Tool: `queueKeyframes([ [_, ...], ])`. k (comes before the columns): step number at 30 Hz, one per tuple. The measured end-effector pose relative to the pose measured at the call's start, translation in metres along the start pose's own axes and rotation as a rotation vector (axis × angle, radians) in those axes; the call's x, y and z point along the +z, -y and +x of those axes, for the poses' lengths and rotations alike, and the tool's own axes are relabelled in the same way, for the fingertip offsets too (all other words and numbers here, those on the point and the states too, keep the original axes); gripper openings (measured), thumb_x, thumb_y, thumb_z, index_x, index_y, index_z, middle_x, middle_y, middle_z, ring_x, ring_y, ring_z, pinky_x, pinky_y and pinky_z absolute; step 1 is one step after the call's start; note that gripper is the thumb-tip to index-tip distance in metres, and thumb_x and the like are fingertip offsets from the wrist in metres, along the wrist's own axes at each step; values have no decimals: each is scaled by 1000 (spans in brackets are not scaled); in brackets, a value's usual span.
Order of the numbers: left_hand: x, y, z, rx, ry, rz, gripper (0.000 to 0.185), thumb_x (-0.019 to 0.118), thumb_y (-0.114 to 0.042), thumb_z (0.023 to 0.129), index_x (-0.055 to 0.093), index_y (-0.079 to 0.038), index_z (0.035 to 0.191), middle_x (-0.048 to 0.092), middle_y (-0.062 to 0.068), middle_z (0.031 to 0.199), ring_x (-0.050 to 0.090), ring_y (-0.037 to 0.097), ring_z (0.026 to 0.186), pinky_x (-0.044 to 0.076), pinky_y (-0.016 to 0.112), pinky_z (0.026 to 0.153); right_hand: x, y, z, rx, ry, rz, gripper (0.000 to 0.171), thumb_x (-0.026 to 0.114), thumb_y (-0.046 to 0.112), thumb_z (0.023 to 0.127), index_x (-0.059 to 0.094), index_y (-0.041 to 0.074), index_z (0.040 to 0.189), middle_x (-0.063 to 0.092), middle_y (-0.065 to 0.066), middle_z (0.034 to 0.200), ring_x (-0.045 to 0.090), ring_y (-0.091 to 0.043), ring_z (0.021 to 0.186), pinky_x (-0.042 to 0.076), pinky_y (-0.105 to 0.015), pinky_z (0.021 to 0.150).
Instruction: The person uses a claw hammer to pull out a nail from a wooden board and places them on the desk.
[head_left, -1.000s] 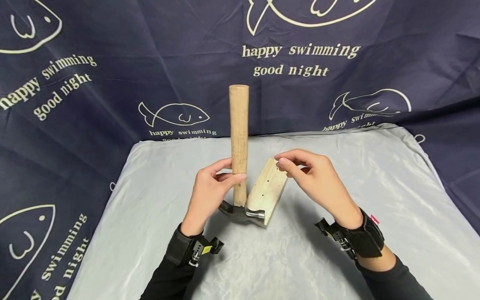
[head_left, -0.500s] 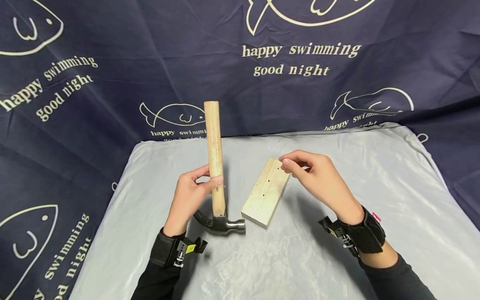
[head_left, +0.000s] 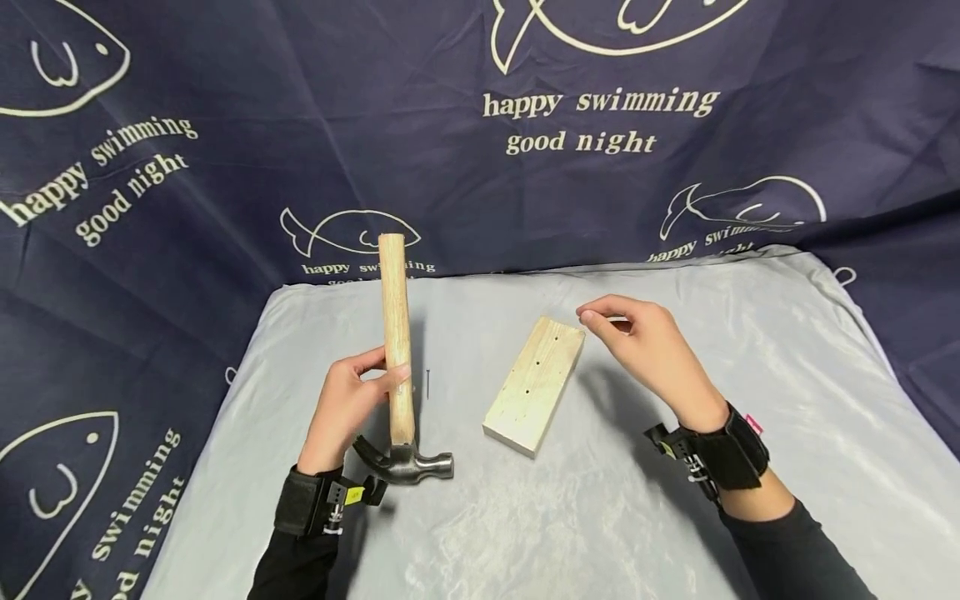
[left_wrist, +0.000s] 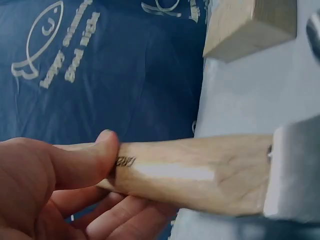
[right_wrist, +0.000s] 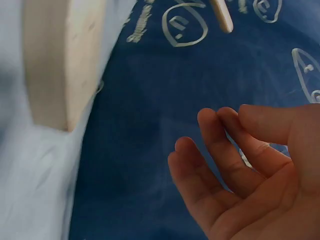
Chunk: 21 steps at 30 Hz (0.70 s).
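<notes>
In the head view my left hand (head_left: 345, 406) grips the lower wooden handle of a claw hammer (head_left: 396, 333). The hammer stands handle up, its steel head at the bottom; I cannot tell whether the head touches the cloth. The left wrist view shows the thumb and fingers around the handle (left_wrist: 175, 172). My right hand (head_left: 637, 350) hovers beside the far end of a pale wooden block (head_left: 528, 404), apart from it. Its fingers are loosely bent, thumb close to the index finger, and nothing shows between them in the right wrist view. Several small dark holes mark the block's top.
A thin nail (head_left: 428, 384) lies on the grey cloth (head_left: 585, 525) just right of the hammer handle. Dark blue fabric (head_left: 600, 208) with fish drawings and lettering hangs behind the table and along its sides.
My left hand has carried the hammer left and closer to me, away from the block, uncovering the nail. The right hand has shifted slightly right, off the block's far corner.
</notes>
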<state>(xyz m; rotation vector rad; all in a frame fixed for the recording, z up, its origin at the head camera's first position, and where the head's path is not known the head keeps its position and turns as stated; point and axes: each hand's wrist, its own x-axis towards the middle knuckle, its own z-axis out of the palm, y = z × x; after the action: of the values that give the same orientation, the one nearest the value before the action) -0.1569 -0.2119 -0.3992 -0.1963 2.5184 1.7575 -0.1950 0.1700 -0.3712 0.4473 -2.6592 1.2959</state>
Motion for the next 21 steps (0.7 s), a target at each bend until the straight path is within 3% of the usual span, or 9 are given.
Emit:
queueKeyframes([
  [4, -6, 8, 4, -56, 17, -15, 42, 74, -15, 96, 66, -2, 136, 67, 21, 120, 75, 15, 81, 62, 32, 76, -3, -16, 3, 31, -16, -15, 25, 60, 37, 105, 77, 21, 116, 77, 1, 116, 70, -15, 109, 56, -39, 97],
  [8, -6, 13, 9, -70, 34, 9, 40, 73, -15, 97, 67, 2, 133, 69, 19, 112, 73, 15, 79, 62, 31, 72, -8, -33, 2, 57, -38, -50, 28, 59, 35, 106, 75, 16, 119, 77, -4, 115, 72, -25, 107, 56, -46, 95],
  [17, -5, 20, 14, -37, 96, 346, 27, 61, -23, 105, 69, -2, 119, 63, 13, 98, 58, 20, 76, 49, 32, 69, -11, -58, 0, 91, -28, -114, 28, 59, 29, 106, 75, 11, 119, 78, -10, 113, 74, -29, 101, 56, -49, 88],
  [21, -2, 24, 15, -8, 131, 428, 25, 57, -24, 107, 67, -2, 113, 57, 9, 87, 52, 21, 76, 41, 33, 68, -11, -64, -2, 100, -27, -124, 29, 59, 30, 106, 75, 11, 120, 78, -9, 113, 73, -29, 101, 55, -48, 89],
])
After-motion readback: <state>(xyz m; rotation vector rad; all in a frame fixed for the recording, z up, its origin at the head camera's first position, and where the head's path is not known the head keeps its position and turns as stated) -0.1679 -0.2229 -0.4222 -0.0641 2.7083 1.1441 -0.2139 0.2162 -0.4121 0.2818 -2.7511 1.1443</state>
